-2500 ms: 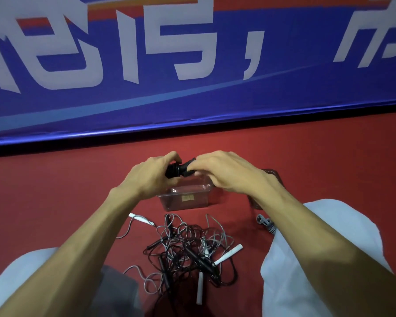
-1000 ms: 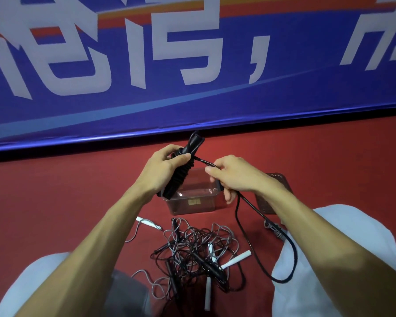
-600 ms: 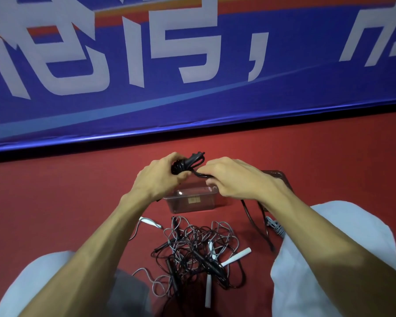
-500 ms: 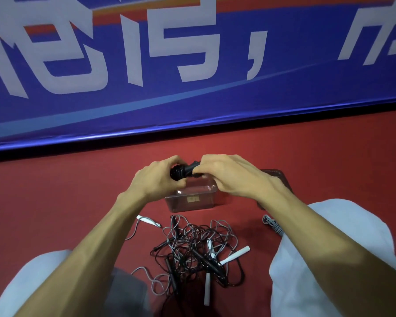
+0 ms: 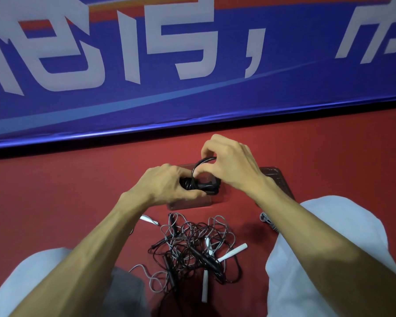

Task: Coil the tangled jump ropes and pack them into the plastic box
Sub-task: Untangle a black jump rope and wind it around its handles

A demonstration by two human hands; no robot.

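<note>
My left hand [image 5: 167, 184] grips a coiled black jump rope [image 5: 206, 186] with its handles, held just above the clear plastic box [image 5: 192, 203]. My right hand [image 5: 229, 161] pinches a loop of that rope's black cord and holds it arched above the bundle. The hands hide most of the box. On the red floor nearer to me lies a tangle of black and grey jump ropes [image 5: 192, 245] with white handles [image 5: 232, 252] and black handles.
The box lid [image 5: 277, 179] lies on the floor to the right of the box. A coiled grey rope [image 5: 266, 221] sits by my right knee. A blue banner wall [image 5: 192, 76] stands right behind the box. My knees flank the tangle.
The loose cord that hung down to the right has been wound onto the bundle. My right hand has now lifted, pulling a small loop up over the coil.
</note>
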